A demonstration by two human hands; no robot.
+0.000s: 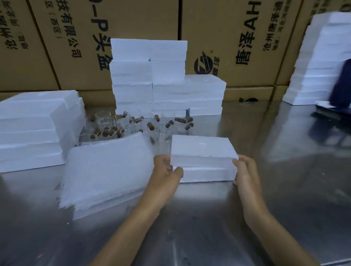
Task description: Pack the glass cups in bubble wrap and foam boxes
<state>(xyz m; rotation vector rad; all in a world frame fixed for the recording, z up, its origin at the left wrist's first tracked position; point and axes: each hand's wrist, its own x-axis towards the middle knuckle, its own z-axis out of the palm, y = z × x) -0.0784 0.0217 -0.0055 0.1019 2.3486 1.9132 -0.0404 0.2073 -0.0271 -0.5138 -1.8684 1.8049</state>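
Cardboard cartons (135, 20) with printed lettering wall off the back of your shiny metal desk (206, 224). From the head view, your hands hold a closed foam box (203, 154) between them near the middle of the desk: your left hand (167, 170) grips its left end with the thumb on the seam, and your right hand (246, 172) clasps its right end. Just left of it, a white stack of bubble wrap sheets (106, 174) lies tilted. Behind both, glass cups (130, 127) with brown corks stand crowded together. More foam boxes are stacked behind the cups (153, 77), at the far left (30, 130) and at the far right (324, 59). A dark blue blurred shape (347, 84) sits by the right stack.
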